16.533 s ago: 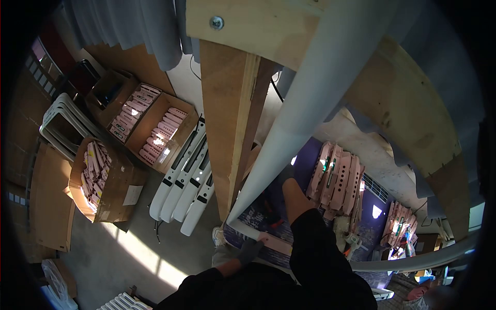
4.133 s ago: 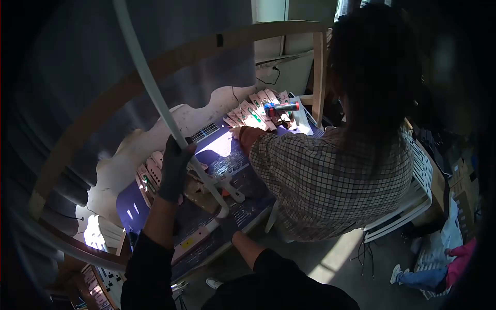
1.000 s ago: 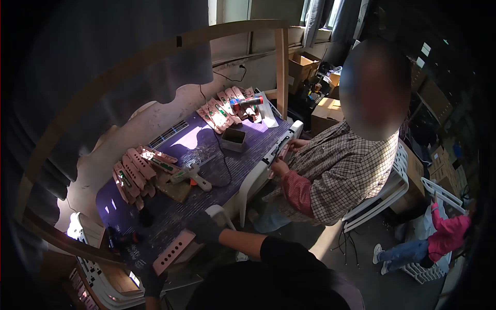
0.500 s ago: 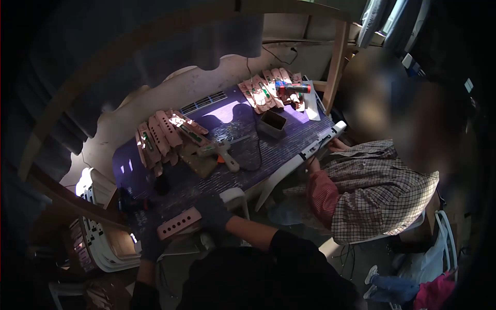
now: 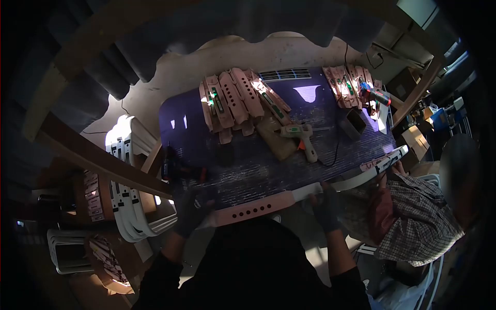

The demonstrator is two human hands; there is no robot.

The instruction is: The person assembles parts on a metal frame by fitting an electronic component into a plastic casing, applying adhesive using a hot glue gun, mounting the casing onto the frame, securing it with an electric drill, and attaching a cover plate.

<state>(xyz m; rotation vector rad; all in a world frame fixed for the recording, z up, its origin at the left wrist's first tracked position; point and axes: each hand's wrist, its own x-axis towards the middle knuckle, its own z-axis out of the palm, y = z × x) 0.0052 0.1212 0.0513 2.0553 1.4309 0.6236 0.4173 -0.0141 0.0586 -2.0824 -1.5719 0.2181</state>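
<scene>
A white curved frame point(image 5: 307, 190) with a pink perforated panel point(image 5: 253, 208) on it lies along the front edge of the purple table point(image 5: 181, 116). My left hand point(image 5: 194, 213), in a dark glove, is closed on the frame's left end. On the right, my right hand point(image 5: 326, 207), also gloved, grips the white part beyond the panel. Behind them on the table are a glue gun point(image 5: 302, 135), a brown block point(image 5: 275, 138) and a pile of pink panels point(image 5: 232, 98). A dark drill point(image 5: 178, 168) sits near my left hand.
At the right a co-worker in a checked shirt point(image 5: 413, 217) holds another white frame point(image 5: 382, 163). More pink panels point(image 5: 343, 88), a red and blue drill point(image 5: 377, 95) and a square container point(image 5: 353, 124) are at the back right. White frames point(image 5: 124, 201) stand at the left.
The view has swung so the table is centred. The pink panel, earlier seen short and slanted between my hands, now lies lengthwise, with my right hand farther right along the white part.
</scene>
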